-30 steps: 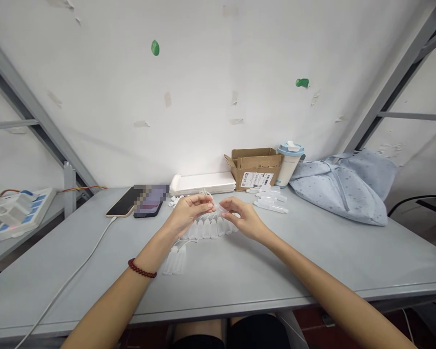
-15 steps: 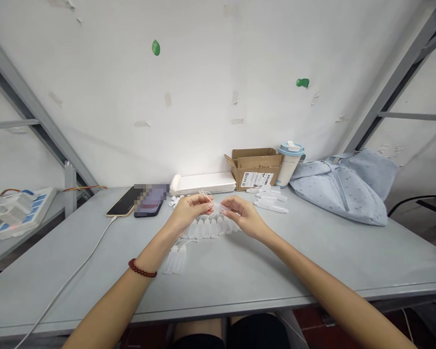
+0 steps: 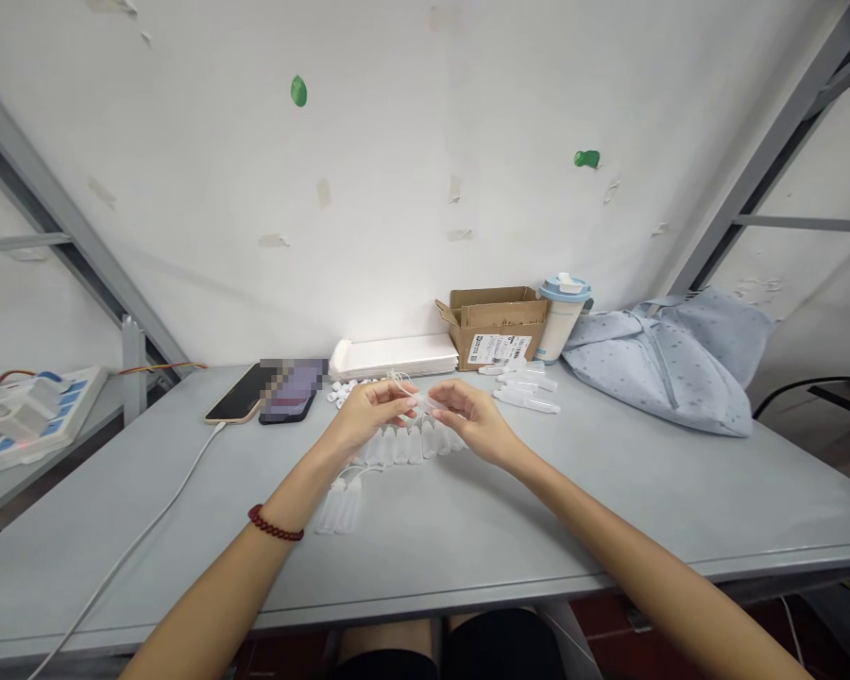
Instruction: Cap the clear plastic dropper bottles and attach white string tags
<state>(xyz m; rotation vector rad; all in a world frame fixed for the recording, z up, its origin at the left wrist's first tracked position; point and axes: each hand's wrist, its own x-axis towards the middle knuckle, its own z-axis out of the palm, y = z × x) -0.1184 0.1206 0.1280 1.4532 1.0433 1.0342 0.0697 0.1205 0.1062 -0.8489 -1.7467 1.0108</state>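
My left hand [image 3: 369,408] is closed, thumb and fingers pinching one end of a small translucent plastic bottle [image 3: 424,404]. A thin white cord loop [image 3: 397,376] sticks up at its fingertips. From the other side my right hand [image 3: 471,417] pinches the same bottle, its thumb against the fingers. The fingers hide much of it. Below both hands lies a row of similar bottles [image 3: 402,448] side by side. Nearer the front, a few more bottles with a cord [image 3: 340,505] rest on the table. Small white caps [image 3: 338,393] are scattered behind my left hand.
Loose tubes [image 3: 528,400] lie to the right on the grey table [image 3: 652,501]. Behind stand a white stack [image 3: 397,356], a cardboard box [image 3: 500,326] and a lidded cup [image 3: 562,321]. A blue cloth bag [image 3: 666,364] is at right, two phones [image 3: 237,394] and a cable [image 3: 145,534] at left.
Both hands stay together on the bottle, which has turned slightly between the fingertips. The whole view has shifted a little; the things on the table lie as before.
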